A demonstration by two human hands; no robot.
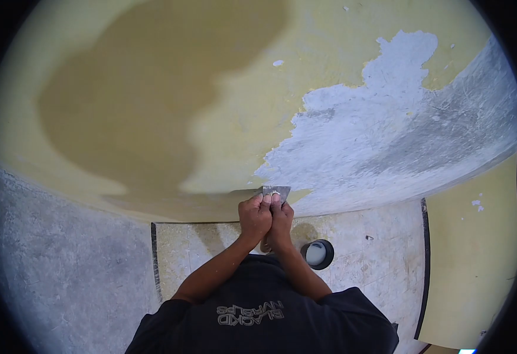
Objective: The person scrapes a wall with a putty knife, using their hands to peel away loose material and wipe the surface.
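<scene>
My left hand (255, 219) and my right hand (280, 223) are closed together around a scraper, side by side in front of my chest. Its flat metal blade (277, 190) shows past my thumbs and meets the wall at the lower edge of a peeled patch (347, 130). White and grey show in that patch, with ragged edges against the yellow paint (240, 135). Pale crumbs lie on the blade near my thumbs. My fingers hide the scraper's handle.
Below my right forearm a dark bucket (330, 253) with whitish liquid stands on the dusty tiled floor (376, 259). A bare grey wall surface (75, 248) is at left. Another yellow surface (471, 248) stands at right. My shadow falls across the upper left wall.
</scene>
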